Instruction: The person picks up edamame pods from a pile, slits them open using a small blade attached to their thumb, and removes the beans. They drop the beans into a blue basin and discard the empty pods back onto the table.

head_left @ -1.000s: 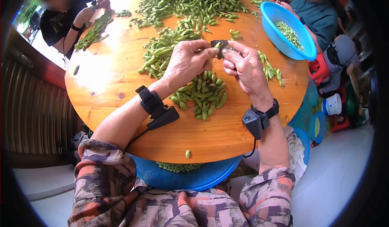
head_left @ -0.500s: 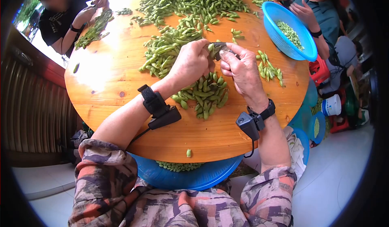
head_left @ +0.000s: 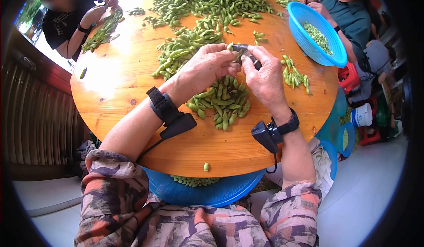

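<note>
My left hand [head_left: 212, 63] pinches a green soybean pod [head_left: 230, 46] between thumb and fingers, above the table. Close against it, my right hand [head_left: 266, 72] is closed on a small dark tool [head_left: 252, 60] whose exact kind I cannot make out. The dark end of the tool meets the pod at my left fingertips. Below my hands lies a small heap of soybean pods [head_left: 223, 101]. A larger heap of pods [head_left: 183, 48] spreads behind my left hand.
The round wooden table [head_left: 203, 152] bears a big pile of pods [head_left: 207, 0] at the back. A blue basket [head_left: 216, 196] of shelled beans is below the near edge. Another blue basket [head_left: 297, 30] stands right. Co-workers' hands [head_left: 95, 15] are busy at both sides.
My left hand has turned, its fingers now stretched toward the pod. My right hand has rotated, showing more of the dark tool. At the right, the co-worker's hands have shifted behind the basket.
</note>
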A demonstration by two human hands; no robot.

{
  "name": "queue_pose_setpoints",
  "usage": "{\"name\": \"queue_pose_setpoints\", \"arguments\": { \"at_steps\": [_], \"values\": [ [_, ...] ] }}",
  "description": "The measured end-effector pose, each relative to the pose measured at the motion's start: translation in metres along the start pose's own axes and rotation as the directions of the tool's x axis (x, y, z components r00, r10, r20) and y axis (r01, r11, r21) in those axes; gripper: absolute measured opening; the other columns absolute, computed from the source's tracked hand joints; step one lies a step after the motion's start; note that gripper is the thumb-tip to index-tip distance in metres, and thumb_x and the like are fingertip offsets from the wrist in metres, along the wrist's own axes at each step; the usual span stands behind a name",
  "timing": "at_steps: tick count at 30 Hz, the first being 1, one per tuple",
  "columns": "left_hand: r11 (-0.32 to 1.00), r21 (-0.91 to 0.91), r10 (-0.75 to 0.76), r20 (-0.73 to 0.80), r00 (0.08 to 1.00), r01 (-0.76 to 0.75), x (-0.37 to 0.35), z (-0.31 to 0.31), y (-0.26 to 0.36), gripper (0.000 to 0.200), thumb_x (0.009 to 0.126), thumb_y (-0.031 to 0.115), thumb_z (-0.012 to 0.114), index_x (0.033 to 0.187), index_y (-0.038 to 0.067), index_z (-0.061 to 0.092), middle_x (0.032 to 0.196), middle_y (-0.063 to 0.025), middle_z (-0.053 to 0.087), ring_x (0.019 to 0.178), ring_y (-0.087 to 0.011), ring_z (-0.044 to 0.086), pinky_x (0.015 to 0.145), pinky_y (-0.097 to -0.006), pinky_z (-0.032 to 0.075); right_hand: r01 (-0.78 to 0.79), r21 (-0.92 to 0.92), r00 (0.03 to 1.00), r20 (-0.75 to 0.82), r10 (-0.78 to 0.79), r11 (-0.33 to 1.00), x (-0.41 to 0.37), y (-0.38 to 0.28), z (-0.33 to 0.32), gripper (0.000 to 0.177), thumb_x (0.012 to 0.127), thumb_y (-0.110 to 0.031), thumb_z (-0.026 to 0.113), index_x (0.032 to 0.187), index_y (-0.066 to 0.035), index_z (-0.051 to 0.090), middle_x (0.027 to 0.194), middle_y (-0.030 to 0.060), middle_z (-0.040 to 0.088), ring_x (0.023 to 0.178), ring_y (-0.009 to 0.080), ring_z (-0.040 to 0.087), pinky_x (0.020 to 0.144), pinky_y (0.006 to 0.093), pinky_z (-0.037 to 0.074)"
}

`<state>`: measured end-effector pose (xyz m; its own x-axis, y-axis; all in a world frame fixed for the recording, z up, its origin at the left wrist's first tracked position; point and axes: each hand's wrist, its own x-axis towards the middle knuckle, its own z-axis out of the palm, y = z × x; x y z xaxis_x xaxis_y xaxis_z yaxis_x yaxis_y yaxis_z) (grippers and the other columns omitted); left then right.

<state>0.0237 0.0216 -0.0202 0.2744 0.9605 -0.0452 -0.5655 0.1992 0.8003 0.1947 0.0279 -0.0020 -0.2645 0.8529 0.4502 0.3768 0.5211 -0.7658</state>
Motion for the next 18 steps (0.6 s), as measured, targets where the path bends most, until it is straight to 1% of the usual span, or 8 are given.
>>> {"name": "queue_pose_setpoints", "arguments": {
  "at_steps": [2, 4, 9, 11, 12, 14, 16, 18],
  "values": [
    [1.0, -0.011, 0.024, 0.057, 0.998, -0.023, 0.001, -0.005, -0.004, 0.006, 0.091, 0.002, 0.06, 0.097, 0.001, 0.061, 0.092, -0.0088, 0.067, 0.081, -0.0185, 0.066, 0.074, -0.0306, 0.055, 0.044, -0.033, 0.999, -0.005, -0.044, 0.998, 0.0, -0.001, 0.002, 0.017, 0.084, -0.001, 0.059, 0.099, 0.004, 0.065, 0.083, 0.0144, 0.061, 0.069, 0.0251, 0.063, 0.063, 0.0341, 0.05],
    [0.999, -0.002, 0.037, 0.055, 0.998, -0.037, 0.002, -0.005, -0.005, 0.006, 0.091, 0.002, 0.06, 0.097, 0.002, 0.061, 0.091, -0.0082, 0.066, 0.081, -0.0179, 0.066, 0.074, -0.0302, 0.054, 0.144, -0.022, 0.99, -0.01, -0.144, 0.989, 0.0, 0.0, 0.004, 0.015, 0.082, 0.001, 0.06, 0.097, 0.002, 0.064, 0.082, 0.0144, 0.06, 0.07, 0.028, 0.063, 0.063, 0.0358, 0.05],
    [0.998, 0.014, 0.053, 0.058, 0.997, -0.054, 0.0, 0.001, -0.006, 0.006, 0.092, 0.001, 0.056, 0.096, 0.003, 0.059, 0.089, -0.0063, 0.064, 0.079, -0.0165, 0.065, 0.072, -0.0294, 0.054, 0.209, -0.108, 0.978, 0.039, -0.206, 0.972, -0.001, -0.001, 0.004, 0.015, 0.082, 0.002, 0.059, 0.096, 0.002, 0.064, 0.084, 0.0145, 0.06, 0.073, 0.0297, 0.062, 0.064, 0.037, 0.05],
    [0.996, 0.012, 0.09, -0.117, 0.989, -0.089, -0.005, 0.012, -0.008, 0.005, 0.09, 0.002, 0.052, 0.092, -0.001, 0.055, 0.083, -0.0072, 0.06, 0.072, -0.0124, 0.057, 0.065, -0.0241, 0.047, 0.215, -0.12, 0.976, 0.051, -0.21, 0.969, -0.001, -0.002, 0.004, 0.015, 0.082, 0.003, 0.059, 0.096, 0.001, 0.064, 0.085, 0.0145, 0.059, 0.073, 0.0299, 0.062, 0.064, 0.0371, 0.05],
    [0.996, 0.011, 0.091, -0.117, 0.989, -0.09, -0.004, 0.01, -0.008, 0.005, 0.09, 0.002, 0.052, 0.092, -0.001, 0.055, 0.083, -0.0072, 0.06, 0.072, -0.0124, 0.057, 0.065, -0.0241, 0.047, 0.179, -0.095, 0.983, 0.048, -0.175, 0.979, -0.001, -0.003, 0.004, 0.015, 0.082, 0.002, 0.059, 0.096, 0.002, 0.064, 0.085, 0.0147, 0.06, 0.073, 0.0294, 0.062, 0.064, 0.0365, 0.049],
    [0.993, 0.089, 0.079, 0.033, 0.996, -0.081, -0.001, -0.001, -0.009, 0.006, 0.091, 0.003, 0.05, 0.091, -0.001, 0.054, 0.083, -0.0068, 0.058, 0.071, -0.0121, 0.055, 0.063, -0.0238, 0.046, 0.144, -0.07, 0.989, 0.047, -0.141, 0.987, -0.001, -0.001, 0.004, 0.015, 0.083, 0.001, 0.059, 0.096, 0.003, 0.064, 0.085, 0.0148, 0.061, 0.073, 0.0289, 0.063, 0.064, 0.0358, 0.049],
    [0.994, 0.099, 0.049, 0.047, 0.998, -0.053, 0.004, -0.008, -0.011, 0.007, 0.093, 0.006, 0.05, 0.093, 0.001, 0.055, 0.084, -0.0055, 0.058, 0.072, -0.0126, 0.056, 0.064, -0.0247, 0.047, 0.008, 0.03, 1.0, 0.026, -0.009, 1.0, 0.002, 0.007, 0.003, 0.016, 0.083, 0.0, 0.059, 0.097, 0.004, 0.064, 0.085, 0.0149, 0.062, 0.072, 0.0268, 0.063, 0.065, 0.0341, 0.049],
    [0.994, 0.109, 0.018, 0.062, 0.998, -0.024, 0.004, -0.006, -0.008, 0.007, 0.096, 0.008, 0.051, 0.096, 0.003, 0.056, 0.086, -0.0042, 0.059, 0.072, -0.0131, 0.056, 0.064, -0.0255, 0.048, 0.002, 0.036, 1.0, 0.014, -0.003, 0.999, 0.002, 0.008, 0.002, 0.017, 0.083, -0.002, 0.059, 0.098, 0.005, 0.064, 0.085, 0.0148, 0.063, 0.072, 0.0245, 0.064, 0.065, 0.0327, 0.049]
  ]
}}
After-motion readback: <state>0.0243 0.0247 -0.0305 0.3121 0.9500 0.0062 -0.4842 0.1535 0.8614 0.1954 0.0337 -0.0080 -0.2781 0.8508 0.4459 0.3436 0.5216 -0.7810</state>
